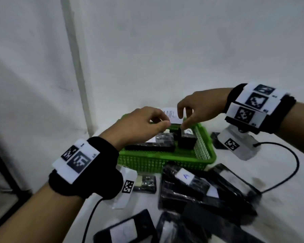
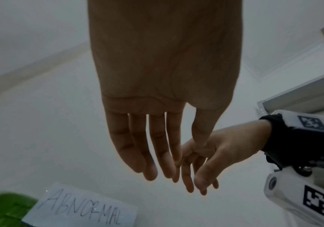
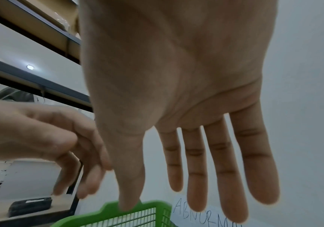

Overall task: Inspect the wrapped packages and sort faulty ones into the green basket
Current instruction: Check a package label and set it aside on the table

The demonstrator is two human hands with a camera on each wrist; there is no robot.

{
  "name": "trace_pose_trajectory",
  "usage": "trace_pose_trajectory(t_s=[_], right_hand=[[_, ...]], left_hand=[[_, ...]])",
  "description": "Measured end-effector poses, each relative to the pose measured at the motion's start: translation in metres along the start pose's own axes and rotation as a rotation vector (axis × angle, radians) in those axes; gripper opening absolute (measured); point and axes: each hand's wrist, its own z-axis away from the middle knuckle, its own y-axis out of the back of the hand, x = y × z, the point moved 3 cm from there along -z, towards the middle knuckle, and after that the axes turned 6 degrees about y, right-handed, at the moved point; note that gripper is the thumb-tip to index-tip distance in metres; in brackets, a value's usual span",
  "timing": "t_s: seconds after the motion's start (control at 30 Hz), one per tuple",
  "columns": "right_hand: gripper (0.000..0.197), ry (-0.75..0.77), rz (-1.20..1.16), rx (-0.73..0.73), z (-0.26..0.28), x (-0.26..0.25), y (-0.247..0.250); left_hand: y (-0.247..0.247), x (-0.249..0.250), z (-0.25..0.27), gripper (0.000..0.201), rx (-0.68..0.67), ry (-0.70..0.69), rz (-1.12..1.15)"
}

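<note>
Both hands are hovering empty over the green plastic mesh basket (image 1: 167,162), which is sitting on the white bench (image 1: 279,172) by the wall with several black film-wrapped packages (image 1: 186,142) already lying inside it. The left hand (image 1: 139,125) is hanging with fingers loose and slack, gripping nothing; the right hand (image 1: 198,109) is likewise spread and relaxed, its fingertips pointing down toward the basket's far right corner. A white paper sign (image 2: 83,207) reading ABNORMAL is standing just behind the basket. The unsorted black wrapped packages (image 1: 200,188) are lying piled on the bench in front of the basket, toward the person, long axes running mostly away from the body; the right hand looks somewhat nearer to that pile.
</note>
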Motion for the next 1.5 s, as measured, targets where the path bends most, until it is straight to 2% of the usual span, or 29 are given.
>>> trace_pose_trajectory(t_s=[0.13, 0.27, 0.33, 0.43, 0.53, 0.63, 0.77, 0.83, 0.9, 0.97, 1.0, 1.03, 1.1, 1.17, 1.27, 1.4, 1.5], right_hand=[[0.047, 0.025, -0.028, -0.001, 0.068, -0.014, -0.027], [0.051, 0.029, -0.129, -0.037, 0.134, -0.023, -0.079], [0.051, 0.021, -0.205, -0.045, 0.160, -0.024, -0.107], [0.056, -0.025, -0.284, -0.076, 0.184, -0.021, -0.142], [0.055, -0.038, -0.362, -0.116, 0.198, -0.018, -0.166], [0.048, -0.014, -0.667, -0.058, 0.206, -0.015, -0.173], [0.040, 0.044, -0.973, 0.193, 0.203, -0.011, -0.161], [0.037, 0.054, -1.131, 0.340, 0.197, -0.008, -0.153], [0.037, 0.031, -1.269, 0.524, 0.190, -0.005, -0.143], [0.040, 0.020, -1.335, 0.680, 0.177, -0.002, -0.133], [0.042, 0.031, -1.344, 0.724, 0.168, -0.002, -0.128], [0.042, 0.039, -1.349, 0.752, 0.159, -0.005, -0.125], [0.036, 0.044, -1.378, 0.792, 0.138, -0.007, -0.120], [0.030, 0.038, -1.473, 0.799, 0.119, -0.009, -0.118], [0.026, 0.018, -1.570, 0.761, 0.097, -0.008, -0.115], [0.024, 0.003, -1.565, 0.747, 0.078, -0.008, -0.116], [0.021, 0.002, -1.495, 0.727, 0.076, -0.010, -0.120]], left_hand=[[-0.038, 0.025, 0.042, 0.032, -0.189, -0.052, -0.188], [-0.078, 0.040, 0.094, 0.055, -0.398, -0.048, -0.310], [-0.095, 0.041, 0.109, 0.065, -0.435, -0.020, -0.428], [-0.109, 0.035, 0.116, 0.089, -0.406, 0.080, -0.480], [-0.114, 0.027, 0.118, 0.078, -0.368, 0.084, -0.328], [-0.108, 0.029, 0.115, 0.070, -0.272, 0.030, 0.017], [-0.092, 0.034, 0.095, 0.064, -0.054, -0.089, 0.463], [-0.082, 0.036, 0.083, 0.059, 0.105, -0.120, 0.605], [-0.075, 0.036, 0.072, 0.066, 0.207, -0.088, 0.687], [-0.076, 0.039, 0.061, 0.081, 0.151, -0.031, 0.727], [-0.078, 0.040, 0.056, 0.081, 0.097, -0.014, 0.745], [-0.082, 0.042, 0.054, 0.077, 0.058, -0.008, 0.761], [-0.086, 0.040, 0.045, 0.060, 0.069, -0.009, 0.801], [-0.085, 0.033, 0.039, 0.053, 0.108, -0.006, 0.845], [-0.079, 0.020, 0.029, 0.060, 0.138, -0.001, 0.875], [-0.074, 0.013, 0.023, 0.069, 0.104, -0.042, 0.816], [-0.077, 0.007, 0.021, 0.065, 0.111, -0.045, 0.784]])
